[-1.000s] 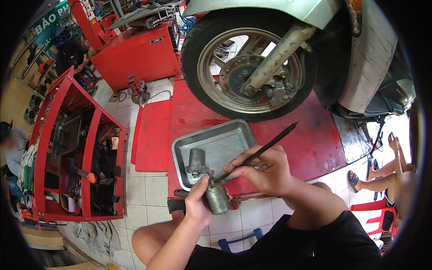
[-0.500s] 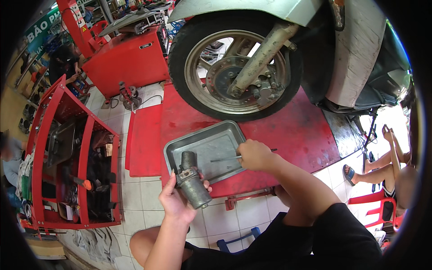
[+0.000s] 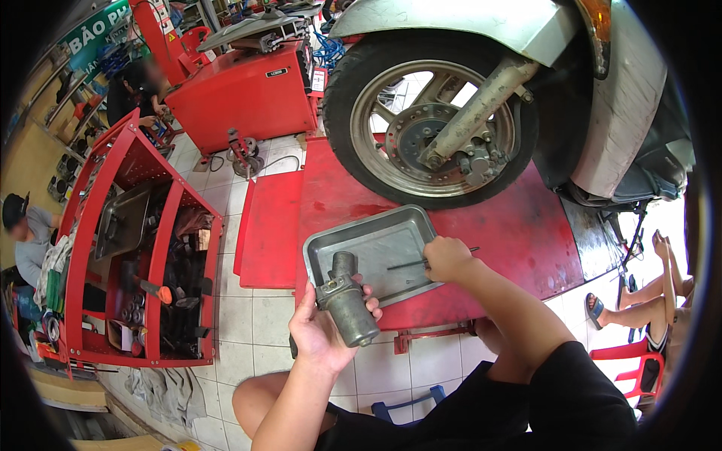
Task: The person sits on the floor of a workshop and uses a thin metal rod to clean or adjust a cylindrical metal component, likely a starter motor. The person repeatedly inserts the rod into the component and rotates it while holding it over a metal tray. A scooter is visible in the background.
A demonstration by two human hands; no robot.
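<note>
A grey, worn starter motor (image 3: 350, 312), a large metal cylinder with a narrower one joined at its top, rests in my left hand (image 3: 320, 331). The fingers wrap round it from below and behind, and it tilts over the near left part of a shallow metal tray (image 3: 320, 234). My right hand (image 3: 447, 259) is closed round a thin metal rod-shaped tool (image 3: 406, 265) above the tray's right side. The rod's slim end points left toward the motor, apart from it, and a dark end sticks out to the right. A small dark piece (image 3: 411, 283) lies in the tray.
The tray sits on a red lift platform (image 3: 496, 263) below a scooter's front wheel (image 3: 353, 169). A red tool cart (image 3: 154, 278) stands left, a red machine (image 3: 244, 98) behind it. A blue stool (image 3: 410, 402) is near my legs. People are at far left and right.
The whole view has shifted, so the scene sits further right in the picture. Both hands keep their holds, the motor in the left and the rod-shaped tool in the right.
</note>
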